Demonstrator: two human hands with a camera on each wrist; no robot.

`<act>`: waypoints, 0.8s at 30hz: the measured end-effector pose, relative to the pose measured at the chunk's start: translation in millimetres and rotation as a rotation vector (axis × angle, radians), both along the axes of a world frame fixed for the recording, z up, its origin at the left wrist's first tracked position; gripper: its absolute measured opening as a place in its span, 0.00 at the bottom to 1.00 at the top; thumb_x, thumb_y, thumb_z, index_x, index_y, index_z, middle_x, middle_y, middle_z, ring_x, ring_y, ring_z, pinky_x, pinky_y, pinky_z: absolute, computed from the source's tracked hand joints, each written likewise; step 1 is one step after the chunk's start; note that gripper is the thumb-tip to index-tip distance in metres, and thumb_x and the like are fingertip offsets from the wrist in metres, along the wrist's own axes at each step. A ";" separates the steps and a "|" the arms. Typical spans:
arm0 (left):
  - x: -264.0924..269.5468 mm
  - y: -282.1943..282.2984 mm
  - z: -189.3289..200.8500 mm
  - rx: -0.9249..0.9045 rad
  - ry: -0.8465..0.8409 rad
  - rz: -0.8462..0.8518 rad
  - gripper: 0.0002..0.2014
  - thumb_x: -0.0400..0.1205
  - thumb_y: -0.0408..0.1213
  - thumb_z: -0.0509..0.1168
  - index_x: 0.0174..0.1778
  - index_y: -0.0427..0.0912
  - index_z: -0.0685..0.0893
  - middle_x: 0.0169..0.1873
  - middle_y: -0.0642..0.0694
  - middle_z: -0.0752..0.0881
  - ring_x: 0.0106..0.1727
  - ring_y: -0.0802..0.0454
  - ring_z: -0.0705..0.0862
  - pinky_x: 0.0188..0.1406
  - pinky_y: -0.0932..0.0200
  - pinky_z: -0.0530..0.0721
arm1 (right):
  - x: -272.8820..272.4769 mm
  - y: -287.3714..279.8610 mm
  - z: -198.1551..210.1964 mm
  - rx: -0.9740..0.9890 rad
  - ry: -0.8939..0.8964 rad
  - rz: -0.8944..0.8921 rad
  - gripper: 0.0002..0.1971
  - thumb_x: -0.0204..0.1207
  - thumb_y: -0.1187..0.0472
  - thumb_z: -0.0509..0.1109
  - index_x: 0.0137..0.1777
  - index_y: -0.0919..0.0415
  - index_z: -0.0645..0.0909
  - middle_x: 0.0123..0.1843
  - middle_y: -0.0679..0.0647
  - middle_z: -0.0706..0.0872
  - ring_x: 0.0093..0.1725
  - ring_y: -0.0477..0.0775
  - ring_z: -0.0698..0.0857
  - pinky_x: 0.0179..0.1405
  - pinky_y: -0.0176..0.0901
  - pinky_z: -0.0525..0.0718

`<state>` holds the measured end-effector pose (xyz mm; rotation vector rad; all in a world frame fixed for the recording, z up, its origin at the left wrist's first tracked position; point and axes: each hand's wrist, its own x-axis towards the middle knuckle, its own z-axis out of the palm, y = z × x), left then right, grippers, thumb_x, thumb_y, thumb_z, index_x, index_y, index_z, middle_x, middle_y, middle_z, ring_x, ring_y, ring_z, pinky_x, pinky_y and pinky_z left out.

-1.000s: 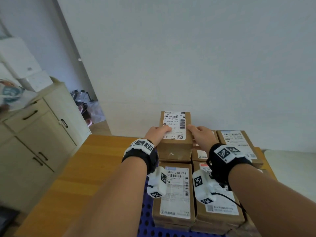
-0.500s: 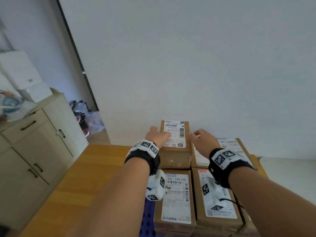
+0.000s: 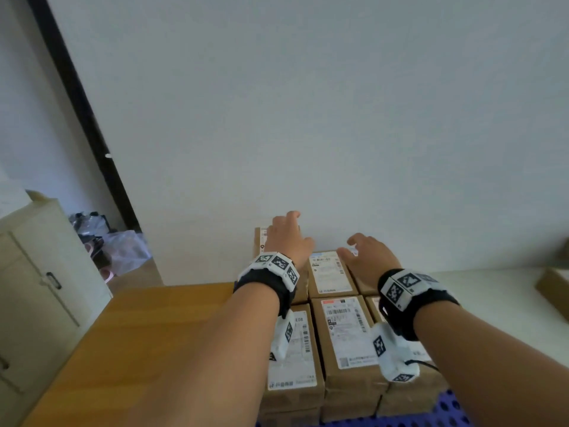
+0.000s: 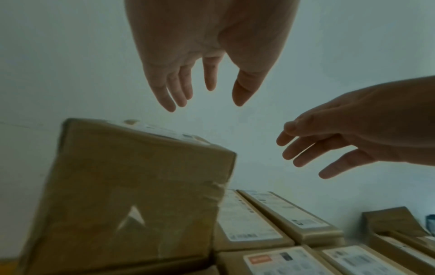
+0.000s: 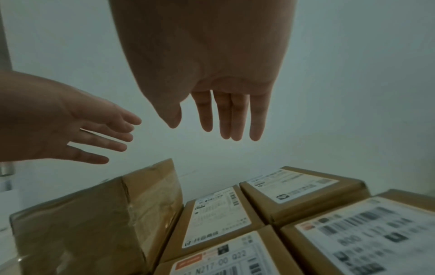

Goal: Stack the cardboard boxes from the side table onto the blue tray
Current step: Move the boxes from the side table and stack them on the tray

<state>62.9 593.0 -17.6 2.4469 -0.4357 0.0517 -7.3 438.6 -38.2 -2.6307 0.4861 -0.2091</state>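
Several brown cardboard boxes with white labels (image 3: 345, 331) lie packed in layers on the blue perforated tray (image 3: 446, 411). One more box (image 3: 260, 241) (image 4: 132, 186) (image 5: 94, 223) sits a layer higher at the back left of the stack, against the wall. My left hand (image 3: 288, 238) (image 4: 209, 83) hovers just above that raised box, fingers straight, holding nothing. To its right, my right hand (image 3: 366, 257) (image 5: 206, 121) hangs above the lower back boxes (image 5: 219, 214), also empty with straight fingers.
The tray rests on a wooden table (image 3: 154, 334). A white side table (image 3: 492, 303) adjoins it on the right, with a cardboard box (image 3: 554, 291) at its far right edge. A beige cabinet (image 3: 30, 272) and plastic bags (image 3: 114, 248) are at the left.
Both hands set the labelled box down on the back left of the stack, let go of it and lifted off. They now hover open above the boxes.
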 end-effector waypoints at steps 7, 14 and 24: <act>-31.2 -54.7 -5.0 0.068 -0.007 -0.185 0.27 0.83 0.40 0.63 0.79 0.49 0.68 0.75 0.42 0.71 0.75 0.42 0.69 0.68 0.48 0.75 | -50.2 -34.8 1.1 0.038 -0.029 -0.143 0.23 0.83 0.45 0.60 0.72 0.56 0.75 0.69 0.55 0.82 0.64 0.56 0.82 0.59 0.49 0.81; -70.0 -125.5 -18.3 0.134 0.030 -0.346 0.23 0.83 0.41 0.61 0.76 0.51 0.73 0.71 0.43 0.74 0.75 0.42 0.69 0.71 0.47 0.73 | -103.7 -86.2 -5.3 0.052 -0.023 -0.279 0.21 0.84 0.46 0.61 0.70 0.56 0.76 0.67 0.54 0.83 0.62 0.55 0.82 0.59 0.47 0.80; -131.7 -248.5 -33.2 0.168 0.071 -0.467 0.23 0.84 0.43 0.60 0.76 0.50 0.72 0.72 0.42 0.74 0.75 0.41 0.69 0.68 0.46 0.75 | -171.7 -192.3 -17.0 0.045 0.001 -0.395 0.20 0.83 0.47 0.63 0.68 0.57 0.78 0.65 0.56 0.84 0.63 0.57 0.83 0.59 0.47 0.79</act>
